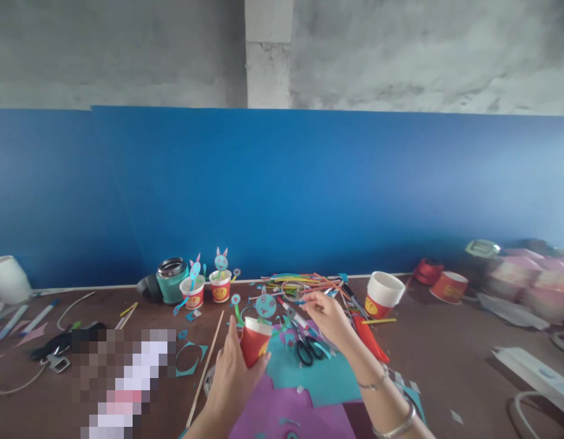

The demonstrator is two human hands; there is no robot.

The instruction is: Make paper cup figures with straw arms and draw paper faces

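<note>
**Left hand grips a rabbit-faced paper cup as the right hand hovers nearby**

The left hand (236, 366) has its fingers wrapped partway around a red-and-white paper cup (253, 346), thumb on the right side, other fingers on the left. The cup is tilted slightly, at the front middle of the counter (446, 390), beside a teal sheet (327, 387); whether its base touches anything cannot be told. A teal rabbit face (266, 306) shows at its rim.

The right hand (326, 314) is raised to the right of the cup, apart from it, near a heap of coloured sticks (309, 282). Its fingers are bent with the tips drawn near one another; whether they meet or pinch something cannot be told. A silver bangle (400, 425) circles that arm.

Between the hands, black-handled scissors (304, 352) lie above the teal sheet, and a purple sheet (286, 416) is nearer the viewer. Behind to the left, two decorated paper cups (220, 291) stand beside a teal jar (171, 286). To the right stands a white-topped paper cup (382, 299). A blue partition (309, 195) backs the counter.
</note>
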